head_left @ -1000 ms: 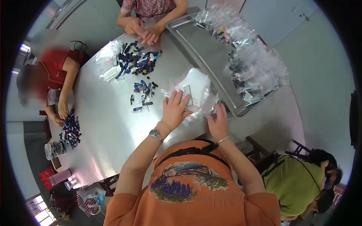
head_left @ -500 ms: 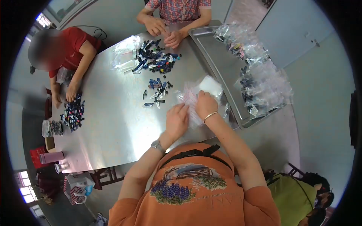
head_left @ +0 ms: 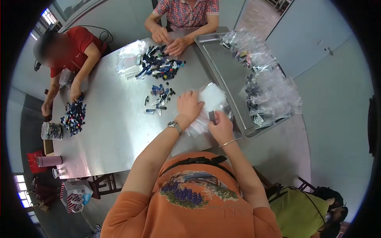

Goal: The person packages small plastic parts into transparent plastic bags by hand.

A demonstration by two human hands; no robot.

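My left hand (head_left: 189,106) lies palm down on the left edge of a heap of clear plastic bags (head_left: 196,127), fingers stretched out. A white stack of flat sheets or bags (head_left: 213,97) lies just right of its fingertips. My right hand (head_left: 222,129) is closed in a pinch on a small dark grey rectangular piece (head_left: 212,116), held over the bags. What the piece is, I cannot make out. Left of my left hand lies a small group of blue, white and black hair clips (head_left: 159,97), with small black bits beside them.
A metal tray (head_left: 227,75) with filled clear bags (head_left: 274,95) stands at the right. Across the steel table (head_left: 115,115), two people handle piles of clips (head_left: 158,65). A pink cup (head_left: 49,161) stands near the left edge, below a filled bag (head_left: 51,131).
My left hand has moved up and right onto the bags. My right hand has drawn back toward me and now shows a dark grey piece in its fingers. The view has shifted slightly.
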